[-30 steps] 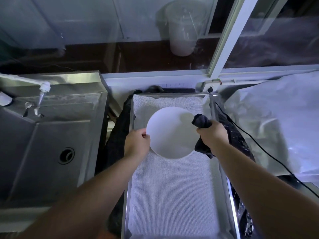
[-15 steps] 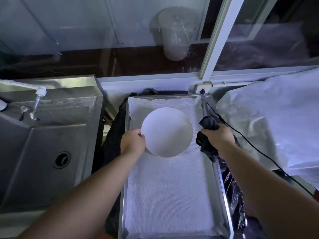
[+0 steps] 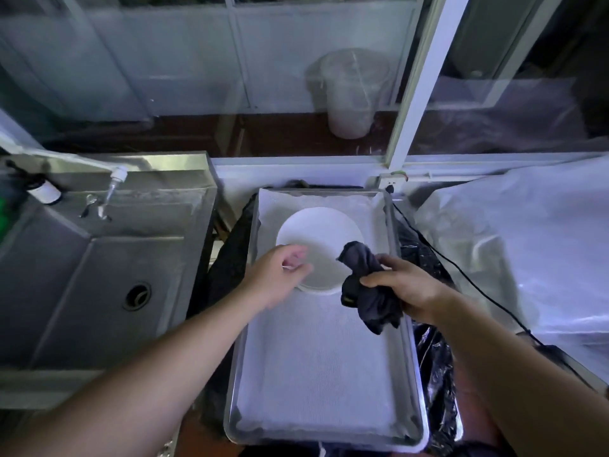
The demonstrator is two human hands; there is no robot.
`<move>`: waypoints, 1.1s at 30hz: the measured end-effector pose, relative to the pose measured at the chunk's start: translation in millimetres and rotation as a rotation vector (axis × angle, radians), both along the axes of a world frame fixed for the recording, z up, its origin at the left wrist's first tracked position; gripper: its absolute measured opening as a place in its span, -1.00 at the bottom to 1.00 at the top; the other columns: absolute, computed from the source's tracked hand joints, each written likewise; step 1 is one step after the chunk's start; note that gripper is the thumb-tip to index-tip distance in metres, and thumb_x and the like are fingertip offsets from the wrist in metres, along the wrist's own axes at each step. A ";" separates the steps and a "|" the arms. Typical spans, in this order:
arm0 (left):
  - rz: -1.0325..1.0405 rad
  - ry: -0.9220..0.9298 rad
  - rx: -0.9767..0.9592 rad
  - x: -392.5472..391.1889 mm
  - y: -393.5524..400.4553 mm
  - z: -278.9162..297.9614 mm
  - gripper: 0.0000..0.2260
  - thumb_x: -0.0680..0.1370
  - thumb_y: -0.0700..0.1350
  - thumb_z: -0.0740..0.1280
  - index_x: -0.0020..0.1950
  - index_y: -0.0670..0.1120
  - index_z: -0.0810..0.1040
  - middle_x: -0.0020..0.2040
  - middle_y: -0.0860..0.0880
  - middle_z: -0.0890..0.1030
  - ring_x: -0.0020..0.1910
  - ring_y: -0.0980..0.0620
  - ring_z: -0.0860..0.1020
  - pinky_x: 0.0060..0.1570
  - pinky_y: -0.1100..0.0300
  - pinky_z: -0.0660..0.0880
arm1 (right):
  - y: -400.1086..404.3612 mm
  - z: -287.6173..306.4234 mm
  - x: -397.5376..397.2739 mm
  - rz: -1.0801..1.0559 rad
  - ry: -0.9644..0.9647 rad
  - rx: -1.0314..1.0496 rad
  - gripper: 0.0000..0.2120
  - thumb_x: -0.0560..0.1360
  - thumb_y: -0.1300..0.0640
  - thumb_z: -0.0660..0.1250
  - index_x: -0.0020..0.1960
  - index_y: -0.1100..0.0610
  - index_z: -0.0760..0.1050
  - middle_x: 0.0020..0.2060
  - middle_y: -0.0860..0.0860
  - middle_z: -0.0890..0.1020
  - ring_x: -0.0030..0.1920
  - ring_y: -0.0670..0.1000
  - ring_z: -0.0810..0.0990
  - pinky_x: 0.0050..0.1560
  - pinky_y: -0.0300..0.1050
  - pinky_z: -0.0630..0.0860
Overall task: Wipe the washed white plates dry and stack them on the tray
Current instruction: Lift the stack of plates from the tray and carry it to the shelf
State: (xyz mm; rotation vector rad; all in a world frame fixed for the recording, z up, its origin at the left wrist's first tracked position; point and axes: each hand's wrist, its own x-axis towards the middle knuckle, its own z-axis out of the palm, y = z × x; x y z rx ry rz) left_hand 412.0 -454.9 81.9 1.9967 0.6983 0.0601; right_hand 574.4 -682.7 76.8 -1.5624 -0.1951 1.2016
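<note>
A white plate (image 3: 321,234) lies flat on the white towel lining the far half of the metal tray (image 3: 416,384). My left hand (image 3: 278,275) hovers at the plate's near left edge with relaxed fingers and holds nothing. My right hand (image 3: 407,293) grips a bunched dark cloth (image 3: 369,290) over the tray's right side, next to the plate's near right edge. The cloth covers a small part of the plate's rim.
A steel sink (image 3: 99,275) with a tap (image 3: 113,186) and a drain stands to the left. White plastic sheeting (image 3: 527,245) covers the surface on the right. A black cable (image 3: 461,268) runs along the tray's right side. A window with a bucket behind it closes the far side.
The plate went from being held in my left hand to lying on the towel. My left hand let go of it. My right hand with the cloth moved slightly inward.
</note>
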 end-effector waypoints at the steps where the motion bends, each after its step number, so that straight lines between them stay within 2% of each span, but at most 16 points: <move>1: -0.029 -0.005 -0.061 -5.2 -4.2 2.8 -0.60 0.58 -0.03 0.48 0.42 0.06 0.56 0.24 0.14 0.62 0.18 0.24 0.58 0.14 0.40 0.49 | 2.2 1.7 -5.6 0.061 0.002 0.011 -0.46 0.27 0.16 0.57 0.24 0.16 0.62 0.09 0.23 0.73 0.10 0.20 0.73 0.10 0.08 0.61; 3: -0.093 -0.015 -0.190 -17.8 -10.3 6.0 -0.49 0.57 -0.07 0.50 0.50 0.04 0.49 0.32 0.13 0.58 0.27 0.21 0.56 0.16 0.45 0.48 | 8.0 4.7 -17.2 0.190 0.005 0.013 -0.51 0.31 0.17 0.54 0.23 0.18 0.64 0.09 0.22 0.73 0.10 0.18 0.72 0.15 0.08 0.60; 5: -0.121 -0.017 -0.286 -32.5 -14.9 7.7 -0.45 0.55 -0.11 0.52 0.52 0.04 0.47 0.36 0.13 0.57 0.31 0.20 0.57 0.23 0.35 0.51 | 15.3 7.2 -29.4 0.323 0.010 -0.002 -0.54 0.34 0.19 0.52 0.24 0.22 0.64 0.09 0.20 0.73 0.11 0.17 0.72 0.13 0.04 0.60; 8: -0.060 -0.037 -0.350 -58.7 -16.4 6.1 -0.58 0.54 -0.20 0.52 0.38 0.03 0.59 0.24 0.05 0.67 0.22 0.11 0.65 0.22 0.26 0.56 | 30.3 11.6 -51.3 0.477 0.003 -0.034 -0.54 0.34 0.16 0.54 0.22 0.24 0.64 0.08 0.21 0.73 0.09 0.17 0.72 0.08 0.02 0.61; 11: 0.021 -0.062 -0.450 -84.7 -8.5 0.3 -0.74 0.56 -0.26 0.47 0.22 -0.04 0.67 0.10 -0.07 0.73 0.14 -0.06 0.69 0.17 0.07 0.64 | 43.8 15.5 -70.3 0.470 0.023 -0.065 -0.60 0.43 0.24 0.53 0.25 0.25 0.60 0.07 0.18 0.73 -0.03 0.09 0.74 -0.18 -0.13 0.64; 12: 0.052 -0.065 -0.477 -92.7 -5.4 -0.5 -0.79 0.58 -0.28 0.45 0.19 -0.08 0.67 0.06 -0.09 0.73 0.10 -0.08 0.70 0.13 0.04 0.65 | 48.6 16.0 -76.1 0.461 0.039 -0.082 -0.60 0.45 0.25 0.53 0.27 0.21 0.59 0.10 0.17 0.73 -0.01 0.09 0.75 -0.18 -0.13 0.65; 15: 0.136 -0.083 -0.506 -117.6 9.6 -7.2 -0.84 0.61 -0.31 0.41 0.13 -0.12 0.67 0.00 -0.10 0.74 0.05 -0.09 0.71 0.05 0.04 0.66 | 69.5 10.0 -93.2 0.509 -0.003 -0.168 -0.48 0.33 0.05 0.62 0.26 0.06 0.61 0.13 0.09 0.74 0.14 0.10 0.73 0.20 0.04 0.66; 16: 0.144 -0.081 -0.496 -126.0 15.8 -9.5 -0.85 0.61 -0.29 0.41 0.13 -0.11 0.68 0.02 -0.11 0.74 0.07 -0.11 0.71 0.06 0.01 0.66 | 76.9 8.3 -99.3 0.540 -0.022 -0.210 -0.49 0.32 -0.02 0.62 0.23 0.02 0.62 0.11 0.05 0.75 0.16 0.09 0.72 0.25 0.06 0.63; 20: 0.237 -0.064 -0.485 -166.8 46.6 -21.8 -0.83 0.62 -0.26 0.41 0.21 -0.18 0.63 0.12 -0.20 0.70 0.13 -0.15 0.69 0.11 -0.06 0.67 | 103.6 -1.1 -128.3 0.689 -0.029 -0.344 -0.57 0.41 -0.12 0.52 0.26 -0.07 0.60 0.13 -0.02 0.73 0.20 0.04 0.68 0.07 -0.01 0.61; 22: 0.324 -0.050 -0.484 -190.2 62.4 -27.2 -0.80 0.62 -0.28 0.41 0.24 -0.22 0.60 0.14 -0.23 0.68 0.13 -0.15 0.69 0.08 0.02 0.68 | 117.8 -14.4 -148.6 0.618 0.015 -0.302 -0.61 0.49 0.03 0.54 0.28 0.02 0.58 0.11 0.11 0.72 0.08 0.07 0.73 -0.02 -0.03 0.65; 24: 0.408 -0.021 -0.471 -215.4 80.0 -35.4 -0.80 0.61 -0.27 0.42 0.23 -0.17 0.60 0.16 -0.21 0.67 0.10 -0.10 0.69 0.01 0.10 0.68 | 133.9 -29.8 -173.7 0.468 0.065 -0.245 -0.64 0.52 0.18 0.55 0.27 0.13 0.55 0.02 0.18 0.70 -0.08 0.10 0.75 -0.09 -0.06 0.65; 27: 0.505 0.054 -0.406 -258.7 110.1 -56.0 -0.81 0.58 -0.21 0.48 0.18 -0.08 0.63 0.11 -0.16 0.70 0.04 -0.06 0.71 0.01 0.04 0.69 | 163.9 -49.6 -215.0 0.343 0.062 -0.242 -0.64 0.49 0.20 0.59 0.20 0.22 0.54 -0.07 0.16 0.70 -0.18 0.05 0.72 -0.11 -0.07 0.65; 29: 0.526 0.126 -0.327 -285.7 127.2 -67.4 -0.72 0.52 -0.12 0.54 0.22 -0.10 0.65 0.08 -0.12 0.72 -0.01 -0.03 0.72 -0.01 0.03 0.69 | 186.6 -63.3 -242.5 0.302 0.039 -0.260 -0.67 0.47 0.21 0.60 0.17 0.22 0.58 -0.04 0.16 0.69 -0.14 0.04 0.71 -0.13 -0.10 0.66; 33: 0.635 0.190 -0.301 -325.6 152.0 -89.8 -0.72 0.55 -0.20 0.51 0.26 -0.16 0.63 0.09 -0.10 0.69 -0.05 0.05 0.66 -0.26 0.37 0.58 | 233.0 -89.0 -292.5 0.254 0.001 -0.322 -0.74 0.50 0.18 0.57 0.15 0.17 0.63 0.06 0.14 0.69 0.00 0.06 0.70 -0.05 -0.04 0.73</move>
